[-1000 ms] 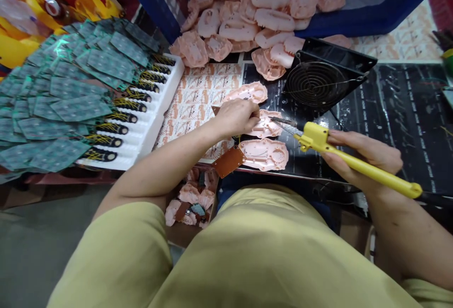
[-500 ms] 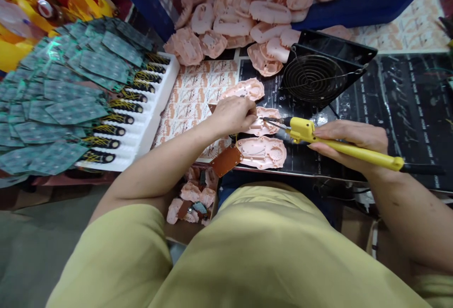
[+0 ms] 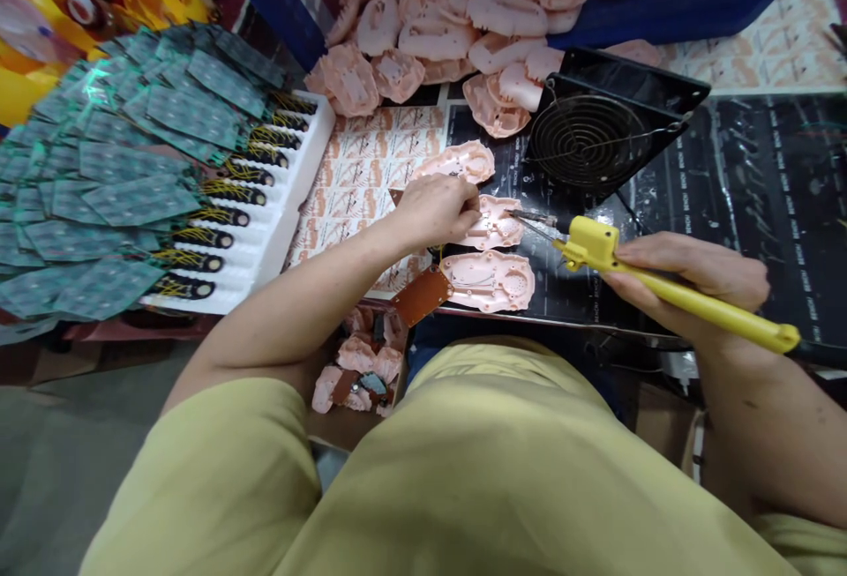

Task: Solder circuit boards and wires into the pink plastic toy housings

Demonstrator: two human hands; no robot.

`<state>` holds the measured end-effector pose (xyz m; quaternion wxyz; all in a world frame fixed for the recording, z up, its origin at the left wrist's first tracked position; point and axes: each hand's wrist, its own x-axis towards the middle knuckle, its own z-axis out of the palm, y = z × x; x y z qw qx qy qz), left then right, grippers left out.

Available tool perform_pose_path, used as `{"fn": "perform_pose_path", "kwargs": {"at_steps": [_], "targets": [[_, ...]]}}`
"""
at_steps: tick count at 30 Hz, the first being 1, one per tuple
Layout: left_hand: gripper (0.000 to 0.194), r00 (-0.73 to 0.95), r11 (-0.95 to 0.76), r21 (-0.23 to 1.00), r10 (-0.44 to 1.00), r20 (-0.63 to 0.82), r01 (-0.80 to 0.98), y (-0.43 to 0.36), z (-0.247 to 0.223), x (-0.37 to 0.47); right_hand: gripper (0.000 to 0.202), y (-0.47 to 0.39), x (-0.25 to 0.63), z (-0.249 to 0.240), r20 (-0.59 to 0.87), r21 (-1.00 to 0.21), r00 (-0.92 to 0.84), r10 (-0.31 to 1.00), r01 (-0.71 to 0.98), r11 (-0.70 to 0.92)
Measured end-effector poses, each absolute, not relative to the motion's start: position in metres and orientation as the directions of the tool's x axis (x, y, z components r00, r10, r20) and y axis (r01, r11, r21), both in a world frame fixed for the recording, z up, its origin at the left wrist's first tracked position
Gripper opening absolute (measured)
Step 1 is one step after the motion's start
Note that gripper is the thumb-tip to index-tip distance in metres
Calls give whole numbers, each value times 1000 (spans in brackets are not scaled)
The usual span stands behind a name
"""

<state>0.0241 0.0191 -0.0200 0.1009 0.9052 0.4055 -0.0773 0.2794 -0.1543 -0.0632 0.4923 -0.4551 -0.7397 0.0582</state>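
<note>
Pointing inward, 2 hands (image 3: 438, 211) flank a pink shell (image 3: 501, 223).

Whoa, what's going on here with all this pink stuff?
Someone's right hand holds a yellow tool, its metal tip at the right end of the middle pink shell. The left hand is at the other end; whether it grips anything is hidden. A nearer shell and a farther shell lie on either side.

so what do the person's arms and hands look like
The left hand and right hand are bare, no gloves or watch in view. The left sleeve is short and yellow-green; the right sleeve, same colour, shows only partly.
</note>
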Motion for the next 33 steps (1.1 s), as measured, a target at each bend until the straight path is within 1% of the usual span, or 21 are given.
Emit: {"fn": "perform_pose_path", "kwargs": {"at_steps": [2, 4, 6, 7, 9, 13, 17, 21, 27, 29, 33], "targets": [[23, 664, -656, 116, 718, -208, 746, 18, -19, 24, 44, -158, 278, -66, 647, -524, -45, 761, 699, 487], [24, 671, -664, 107, 716, -192, 740, 16, -18, 23, 54, -161, 276, -68, 631, -501, -9, 775, 758, 417], [25, 679, -673, 103, 711, -182, 732, 14, -16, 21, 63, -163, 275, -68, 662, -466, -24, 750, 770, 436], [26, 686, -679, 107, 704, -183, 726, 14, -15, 20, 64, -163, 274, -68, 675, -451, -41, 737, 767, 456], [26, 709, -701, 121, 677, -195, 703, 13, -13, 18, 60, -162, 271, -66, 697, -435, -59, 714, 757, 487], [21, 774, -767, 136, 594, -221, 628, 15, -13, 16, 44, -160, 263, -63, 717, -432, -92, 691, 720, 543], [22, 779, -776, 125, 581, -237, 618, 14, -14, 17, 27, -156, 258, -67, 737, -449, -143, 660, 627, 636], [22, 766, -769, 114, 588, -259, 629, 12, -12, 19, 23, -150, 255, -69, 734, -465, -153, 661, 596, 654], [21, 738, -750, 95, 607, -296, 655, 12, -10, 24, 25, -145, 252, -62, 745, -390, -267, 611, 570, 724], [22, 729, -743, 91, 612, -308, 663, 11, -9, 25, 25, -148, 254, -59, 744, -406, -243, 622, 575, 710], [24, 732, -746, 93, 609, -306, 659, 10, -8, 25, 31, -158, 263, -57, 750, -494, -53, 660, 619, 611]]}}
